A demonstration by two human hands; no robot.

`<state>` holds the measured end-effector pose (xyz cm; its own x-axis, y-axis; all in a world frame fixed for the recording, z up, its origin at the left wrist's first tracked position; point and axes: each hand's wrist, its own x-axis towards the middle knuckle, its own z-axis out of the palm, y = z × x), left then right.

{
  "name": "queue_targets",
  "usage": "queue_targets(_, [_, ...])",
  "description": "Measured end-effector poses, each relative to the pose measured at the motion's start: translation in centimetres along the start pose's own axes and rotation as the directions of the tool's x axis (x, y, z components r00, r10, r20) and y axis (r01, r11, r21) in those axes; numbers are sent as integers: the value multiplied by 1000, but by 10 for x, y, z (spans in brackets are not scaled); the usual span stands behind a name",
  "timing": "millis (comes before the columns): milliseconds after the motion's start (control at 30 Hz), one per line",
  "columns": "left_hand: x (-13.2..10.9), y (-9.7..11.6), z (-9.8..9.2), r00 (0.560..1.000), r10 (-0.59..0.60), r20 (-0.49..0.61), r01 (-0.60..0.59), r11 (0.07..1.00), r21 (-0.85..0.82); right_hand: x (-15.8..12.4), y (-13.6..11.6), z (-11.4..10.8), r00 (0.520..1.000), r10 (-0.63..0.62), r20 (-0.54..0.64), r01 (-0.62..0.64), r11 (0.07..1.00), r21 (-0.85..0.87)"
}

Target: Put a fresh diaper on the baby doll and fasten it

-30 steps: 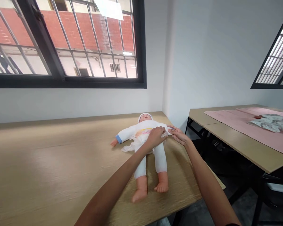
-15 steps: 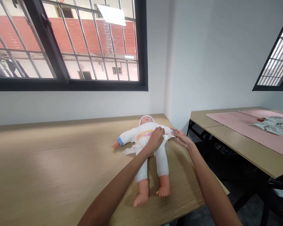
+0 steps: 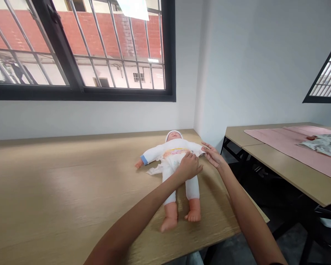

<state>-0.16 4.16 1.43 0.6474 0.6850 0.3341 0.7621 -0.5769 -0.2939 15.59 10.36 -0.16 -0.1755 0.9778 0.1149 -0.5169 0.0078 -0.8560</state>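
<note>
A baby doll (image 3: 192, 189) in a white suit with blue cuffs and a white cap lies on its back, feet toward me. Around its hips is a white diaper (image 3: 173, 160), with one side flap spread loose on the table at the left. My left hand (image 3: 189, 167) is curled closed over the diaper's front at the right hip, its fingertips on the waist edge. Beside it, my right hand (image 3: 213, 156) pinches the diaper's right side edge between thumb and forefinger, the other fingers stretched out. My fingers partly hide the edge they grip.
The doll rests on a wooden table (image 3: 71, 191) near its right end. Across a gap, a second table (image 3: 287, 165) carries a pink cloth (image 3: 281, 141) and pale folded clothing (image 3: 324, 145). A barred window (image 3: 121, 95) is in the wall behind.
My left hand has shifted slightly down and turned, uncovering more of the diaper's front. My right hand stays at the side edge. The whole view has tilted down a little.
</note>
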Motion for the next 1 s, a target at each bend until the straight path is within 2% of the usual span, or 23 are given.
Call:
queue_targets(300, [-4, 7, 3, 986, 68, -150, -62, 997, 47, 6, 10, 12, 967, -79, -242, 99, 992, 75])
queue_targets(400, [-4, 10, 7, 974, 110, -199, -94, 992, 86, 7, 14, 18, 952, -133, -276, 153, 987, 53])
queue_targets(500, [-4, 10, 10, 966, 109, -236, -97, 993, 61, 4, 14, 24, 945, -189, -267, 202, 979, 22])
queue_targets(600, [-4, 8, 14, 967, -21, -255, 19, 1000, -10, 2, 12, 26, 954, -194, -229, 200, 980, 1])
queue_targets(667, [-4, 5, 18, 969, -59, -240, 53, 998, -29, 2, 11, 25, 960, -187, -211, 191, 982, 1])
queue_targets(833, [-1, -1, 22, 983, 1, -184, -7, 999, -31, 2, 12, 22, 971, -176, -161, 178, 984, 1])
queue_targets(1000, [0, -4, 14, 993, 30, -117, -36, 998, -46, 1, 12, 22, 973, -173, -150, 172, 985, -19])
